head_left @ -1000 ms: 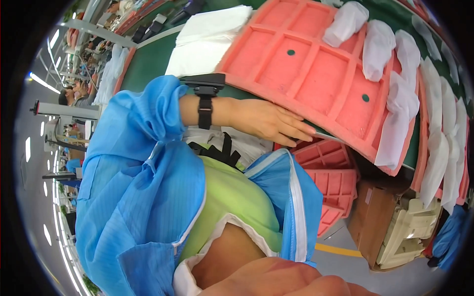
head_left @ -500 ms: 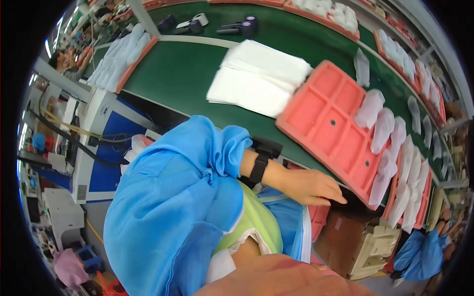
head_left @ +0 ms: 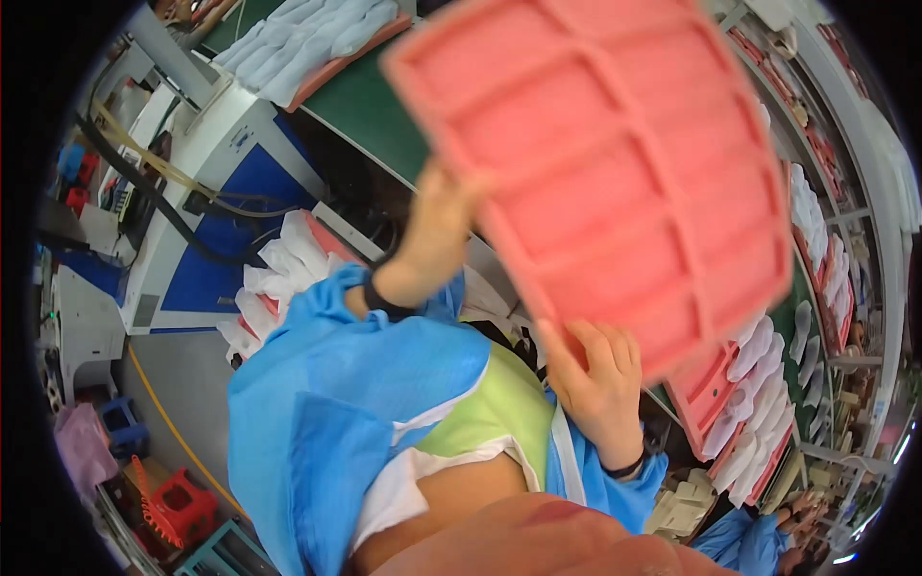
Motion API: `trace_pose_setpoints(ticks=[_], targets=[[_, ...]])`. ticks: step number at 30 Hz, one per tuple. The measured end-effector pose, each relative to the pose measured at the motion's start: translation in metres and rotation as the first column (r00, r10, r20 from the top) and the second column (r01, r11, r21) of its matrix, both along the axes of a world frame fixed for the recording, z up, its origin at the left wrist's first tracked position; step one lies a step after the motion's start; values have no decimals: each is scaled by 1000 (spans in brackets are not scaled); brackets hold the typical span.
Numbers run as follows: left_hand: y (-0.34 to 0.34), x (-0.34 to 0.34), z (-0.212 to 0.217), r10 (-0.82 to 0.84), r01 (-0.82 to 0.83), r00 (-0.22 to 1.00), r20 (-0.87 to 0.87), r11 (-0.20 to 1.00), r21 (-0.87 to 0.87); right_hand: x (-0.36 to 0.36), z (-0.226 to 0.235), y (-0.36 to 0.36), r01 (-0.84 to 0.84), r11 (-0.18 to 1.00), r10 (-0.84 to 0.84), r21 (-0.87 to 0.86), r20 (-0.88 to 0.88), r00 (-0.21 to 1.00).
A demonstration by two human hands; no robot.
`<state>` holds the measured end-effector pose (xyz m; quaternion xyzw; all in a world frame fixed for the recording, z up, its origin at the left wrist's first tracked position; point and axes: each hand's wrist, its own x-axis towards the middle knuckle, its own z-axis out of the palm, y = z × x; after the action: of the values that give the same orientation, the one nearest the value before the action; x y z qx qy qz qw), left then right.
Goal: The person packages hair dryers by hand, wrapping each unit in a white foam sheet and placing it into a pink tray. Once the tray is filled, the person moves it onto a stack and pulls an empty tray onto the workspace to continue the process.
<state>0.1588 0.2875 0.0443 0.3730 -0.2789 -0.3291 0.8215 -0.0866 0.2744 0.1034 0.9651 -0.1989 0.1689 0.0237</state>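
Note:
A pink foam tray (head_left: 615, 206) divided into rectangular compartments is raised in front of me, tilted, and its compartments hold nothing. My left hand (head_left: 437, 230), a black band at its wrist, grips the tray's left edge; motion blurs it slightly. On the near edge is my right hand (head_left: 597, 389), its thumb and fingers against the rim. Behind the lifted tray, lower right, lies another pink tray (head_left: 693, 392) bearing several white-wrapped pieces (head_left: 744, 379). The raised tray hides most of the green bench (head_left: 370, 110).
Another tray of white-wrapped pieces (head_left: 307, 38) stands at the far left of the bench. A white and blue machine cabinet (head_left: 240, 226) with hoses is at my left, beside more wrapped pieces (head_left: 288, 264). A red stool (head_left: 182, 509) stands on the floor. Shelving runs along the right.
The pink tray has come up off the bench into both hands. My left hand has moved left to its edge, and my right hand has come into view. The view has shifted.

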Motion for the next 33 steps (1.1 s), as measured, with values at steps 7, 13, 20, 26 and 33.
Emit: trace_pose_setpoints(ticks=[7, 13, 20, 26, 33], targets=[[39, 213, -38, 554, -563, 824, 120, 823, 71, -4, 54, -66, -102, 993, 96, 55, 106, 990], [26, 270, -105, 527, -561, 825, 203, 722, 405, -32, 84, -154, 169, 983, -176, 77, 107, 978], [-12, 216, -105, 505, -493, 854, 127, 705, 510, -29, 75, -296, 204, 882, -223, 426, -5, 975], [-14, 207, -113, 458, -544, 838, 296, 660, 518, 63, -47, -436, 234, 780, -258, 580, -42, 965], [-2, 208, -82, 214, -812, 548, 808, 367, 454, 146, -131, -439, 281, 737, -432, 615, 109, 895]])
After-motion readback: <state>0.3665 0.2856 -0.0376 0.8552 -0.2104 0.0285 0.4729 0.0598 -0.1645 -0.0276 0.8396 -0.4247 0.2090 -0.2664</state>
